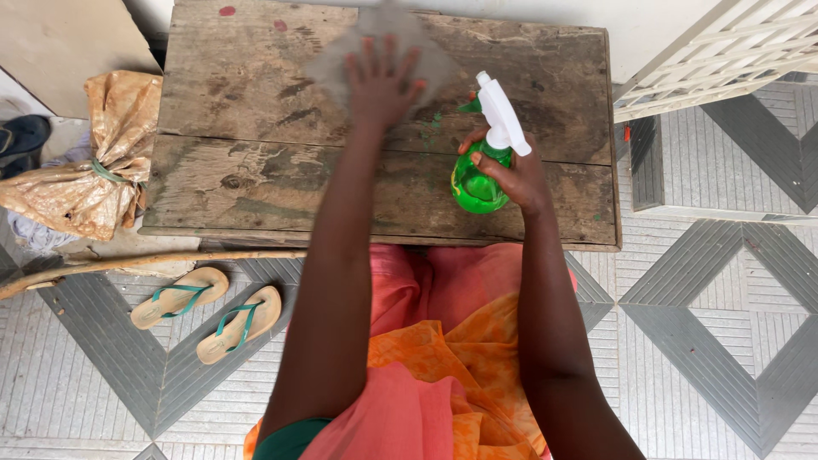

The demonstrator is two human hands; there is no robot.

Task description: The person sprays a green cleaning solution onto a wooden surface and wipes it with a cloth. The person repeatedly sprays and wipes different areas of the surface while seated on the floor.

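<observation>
Pressing left hand (381, 83) flat on cloth (383, 47)

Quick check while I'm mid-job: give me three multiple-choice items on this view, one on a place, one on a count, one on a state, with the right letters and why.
1. Where is the cloth?
A. on the floor
B. under the left hand on the wooden table
C. on the sandals

2. How many sandals lie on the tiled floor?
A. two
B. four
C. none

3. How is the green spray bottle held?
A. lying flat on the table
B. hanging off the table edge
C. gripped by the right hand

Answers: 1 B, the palm presses flat on the grey cloth at the table's far edge. 2 A, one pair lies left of the person. 3 C, fingers wrap its neck below the white nozzle.
</observation>
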